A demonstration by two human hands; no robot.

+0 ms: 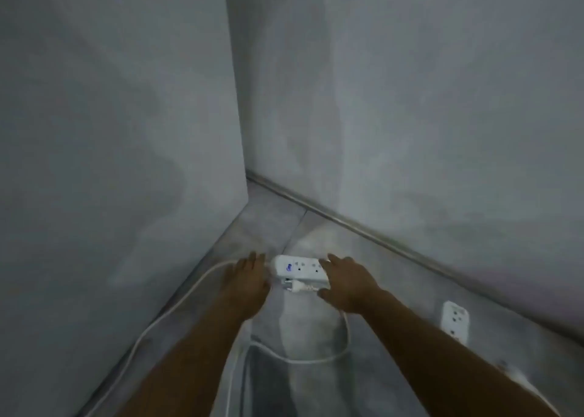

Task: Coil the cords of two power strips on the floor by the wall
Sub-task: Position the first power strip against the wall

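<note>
Head view: left hand (249, 277) lay flat beside cord (189, 287), right hand (344, 282) spread on power strip (297, 268); neither gripped. Likely starting first coil; next, gather cord.

Both bare forearms reach forward and down, side by side and slightly converging. The left hand (249, 277) lies palm down with its fingers straight and close together. The right hand (350, 285) is also palm down, its fingers stretched forward and its thumb spread out towards the left hand
</note>
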